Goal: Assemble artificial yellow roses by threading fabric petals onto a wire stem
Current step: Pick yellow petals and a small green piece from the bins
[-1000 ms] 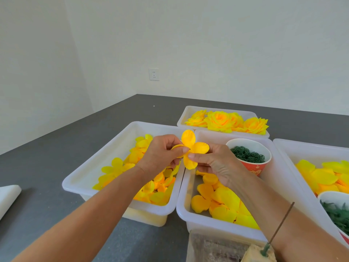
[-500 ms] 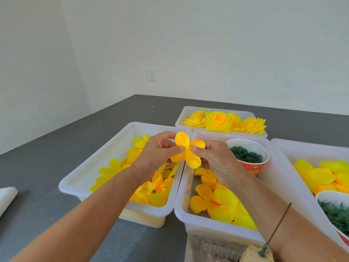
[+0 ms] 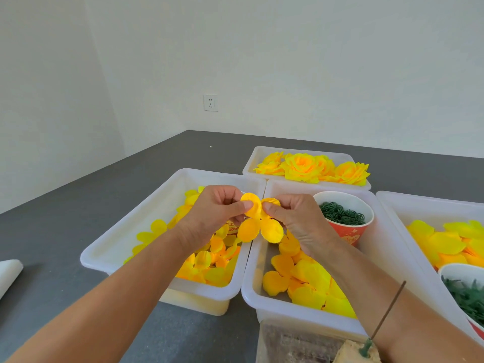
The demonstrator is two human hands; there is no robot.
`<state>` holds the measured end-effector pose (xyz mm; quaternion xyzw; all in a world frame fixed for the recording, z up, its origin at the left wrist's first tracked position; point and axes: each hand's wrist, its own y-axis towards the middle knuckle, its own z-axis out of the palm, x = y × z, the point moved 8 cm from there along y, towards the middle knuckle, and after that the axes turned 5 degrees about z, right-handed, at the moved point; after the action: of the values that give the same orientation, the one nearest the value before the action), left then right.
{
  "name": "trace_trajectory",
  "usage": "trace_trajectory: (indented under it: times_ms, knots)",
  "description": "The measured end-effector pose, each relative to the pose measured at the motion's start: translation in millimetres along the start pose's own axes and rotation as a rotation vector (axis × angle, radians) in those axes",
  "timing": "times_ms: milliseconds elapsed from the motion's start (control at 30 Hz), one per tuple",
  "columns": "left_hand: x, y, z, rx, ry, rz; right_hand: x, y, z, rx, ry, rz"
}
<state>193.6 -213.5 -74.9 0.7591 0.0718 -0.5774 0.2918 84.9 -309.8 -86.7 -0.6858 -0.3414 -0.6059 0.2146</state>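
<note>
I see the left hand (image 3: 214, 213) and right hand (image 3: 293, 221) both pinching 1 petal layer (image 3: 259, 224); wire stem (image 3: 385, 315) stands upright, near-right, nearer my right hand.

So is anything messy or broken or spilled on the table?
Nothing stands out. The loose petals all lie inside their white bins, the finished roses sit in the far bin, and the red cup of green rings stands upright. The left hand and right hand pinch one petal piece, which looks whole.
</note>
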Motion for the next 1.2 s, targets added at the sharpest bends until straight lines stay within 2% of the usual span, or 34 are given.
trace_trajectory:
  times_ms: [133, 233, 333, 433, 500, 567, 633, 667, 867, 1067, 1200]
  knots:
    - [-4.6, 0.3, -7.2, -0.155, 0.089, 0.038, -0.4, 1.6, -12.4, -0.129, 0.015, -0.02]
    - [-3.2, 0.0, -4.3, -0.149, 0.081, 0.023, -2.6, 2.6, -18.1, -0.185, 0.002, -0.012]
    - [-5.5, -1.1, 2.2, -0.088, 0.149, 0.057, 0.5, 1.0, -12.3, -0.146, -0.1, -0.047]
    - [-3.6, -1.1, 2.5, -0.07, 0.191, 0.049, 2.0, 0.7, -3.0, -0.014, -0.037, -0.048]
    - [2.8, -0.8, 1.2, -0.049, 0.084, -0.027, 4.1, 0.0, 3.1, 0.078, 0.026, -0.051]
    - [7.8, -2.3, 7.0, 0.03, -0.167, -0.133, 5.4, -1.0, 8.4, 0.165, 0.159, -0.029]
    - [5.8, -2.9, 12.3, 0.085, -0.346, -0.152, 6.4, -2.3, 12.1, 0.213, 0.281, 0.001]
    - [4.6, -2.2, 11.9, 0.078, -0.353, -0.132, 6.3, -2.4, 12.3, 0.21, 0.293, 0.003]
    - [-4.1, -0.6, 4.5, -0.034, 0.115, 0.094, 8.7, -0.5, -2.0, 0.027, -0.015, -0.087]
    - [-6.4, -1.6, 9.7, -0.002, 0.162, 0.12, 10.6, -1.6, -9.4, -0.11, -0.189, -0.152]
    - [-8.1, -0.8, -1.0, -0.142, 0.254, 0.095, 6.9, -2.6, -1.7, -0.09, -0.076, -0.077]
